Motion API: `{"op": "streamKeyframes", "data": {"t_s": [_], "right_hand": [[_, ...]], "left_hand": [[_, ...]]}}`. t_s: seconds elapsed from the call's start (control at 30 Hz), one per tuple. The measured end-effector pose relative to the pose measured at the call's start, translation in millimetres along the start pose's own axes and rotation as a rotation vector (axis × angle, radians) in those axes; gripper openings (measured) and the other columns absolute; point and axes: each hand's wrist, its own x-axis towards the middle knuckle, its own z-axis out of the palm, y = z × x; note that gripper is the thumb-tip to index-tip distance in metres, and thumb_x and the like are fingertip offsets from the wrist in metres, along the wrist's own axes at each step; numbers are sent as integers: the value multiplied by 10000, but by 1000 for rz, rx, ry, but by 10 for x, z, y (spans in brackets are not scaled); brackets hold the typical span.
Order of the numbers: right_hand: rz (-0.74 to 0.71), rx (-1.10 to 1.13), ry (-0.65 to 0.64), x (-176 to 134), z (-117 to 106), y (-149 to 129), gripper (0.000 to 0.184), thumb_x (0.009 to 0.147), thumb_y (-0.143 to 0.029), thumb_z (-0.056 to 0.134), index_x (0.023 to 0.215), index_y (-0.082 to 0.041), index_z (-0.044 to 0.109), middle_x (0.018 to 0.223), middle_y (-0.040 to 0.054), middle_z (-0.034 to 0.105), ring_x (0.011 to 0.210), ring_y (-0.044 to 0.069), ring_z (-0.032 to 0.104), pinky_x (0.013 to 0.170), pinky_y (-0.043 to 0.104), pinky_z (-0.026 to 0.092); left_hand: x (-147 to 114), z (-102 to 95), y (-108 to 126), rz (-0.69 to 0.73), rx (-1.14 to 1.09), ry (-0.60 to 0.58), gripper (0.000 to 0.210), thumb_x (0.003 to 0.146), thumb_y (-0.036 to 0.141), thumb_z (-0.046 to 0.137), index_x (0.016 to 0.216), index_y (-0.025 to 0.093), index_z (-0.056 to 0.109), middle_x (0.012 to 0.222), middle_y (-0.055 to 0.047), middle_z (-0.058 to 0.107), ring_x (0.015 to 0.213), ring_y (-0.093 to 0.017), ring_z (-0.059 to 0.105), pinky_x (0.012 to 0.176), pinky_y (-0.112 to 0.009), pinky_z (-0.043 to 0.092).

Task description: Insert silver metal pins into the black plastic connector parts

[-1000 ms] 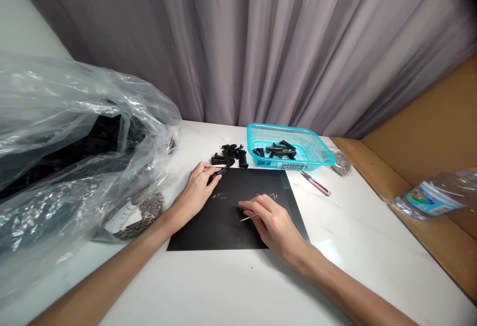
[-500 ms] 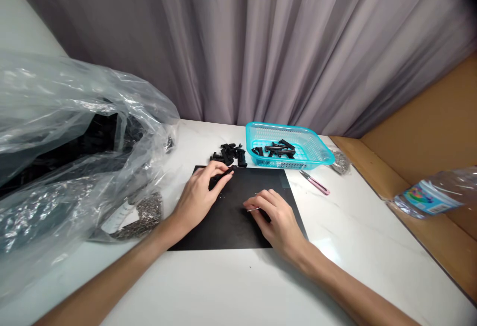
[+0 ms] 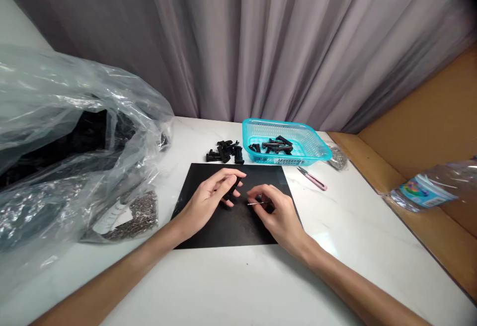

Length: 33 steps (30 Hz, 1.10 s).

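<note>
Evidently the left grip [image 3: 209,195] clamps a black part [image 3: 234,187], the right grip [image 3: 276,210] a thin silvery rod [image 3: 255,203].

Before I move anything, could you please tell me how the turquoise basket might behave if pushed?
The turquoise basket is probably light, given its thin, perforated walls. Being low and broad, it seems unlikely to tip. The black parts lying loose inside may slide about.

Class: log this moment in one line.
left hand: holding black part; right hand: pinching thin metal piece; black mat: beneath both hands; blue basket: beyond mat
</note>
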Motion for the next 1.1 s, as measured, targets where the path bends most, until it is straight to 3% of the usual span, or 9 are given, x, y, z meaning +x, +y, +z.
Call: {"op": "streamKeyframes", "data": {"t_s": [0.13,0.37,0.5,0.57,0.67,0.8,0.97,1.1], "right_hand": [[84,71,11,-2,-17,-10,163,926,-173,636,1077,-221,674,914,15,750,765,175,639,699,304,503],[53,55,14,37,-84,-29,98,976,-240,643,982,-243,741,934,24,746,821,192,598,724,315,470],[20,63,-36,46,-77,-32,117,995,-220,622,947,-240,727,972,30,728,913,199,612,785,321,468],[29,71,-67,40,-69,-28,121,986,-196,622,948,-239,728,950,24,727,872,190,606,765,317,466],[47,84,-65,29,-77,-29,116,973,-202,626,968,-237,737,921,25,731,802,183,596,728,315,464],[35,88,-41,42,-132,-38,110,959,-250,650,952,-228,757,896,37,736,798,188,611,713,316,467],[91,181,-32,66,-197,-22,101,933,-274,683,956,-232,772,918,27,742,716,151,581,651,288,452],[167,311,-38,66,-224,-10,162,893,-346,746,1003,-229,762,878,15,730,631,121,502,585,265,416]], "left_hand": [[-17,29,59,-19,-56,1,365,1005,547,533,1177,244,646,1020,-37,658,859,-156,668,668,-235,580],[-60,93,117,-60,-108,20,368,1029,585,452,1127,245,551,937,-6,609,816,-140,651,695,-249,550],[-60,102,135,-58,-95,12,384,1023,556,481,1254,263,572,942,-16,620,832,-155,654,709,-268,564],[-54,101,130,-42,-81,-4,394,1027,531,473,1271,254,612,965,-35,643,886,-176,662,787,-311,587],[-41,93,73,12,-20,-17,343,1018,495,507,1099,232,712,1104,-68,666,1075,-219,655,989,-389,566],[-31,71,-47,50,51,-29,232,930,474,672,1010,272,753,1342,-68,596,1382,-274,515,1133,-434,494],[-40,52,-72,61,83,-75,202,902,458,715,943,260,709,1460,-61,520,1411,-286,508,1225,-513,381],[-68,69,-29,98,240,-86,200,950,457,642,978,261,616,1413,-55,502,1434,-280,456,1236,-528,343]]}}
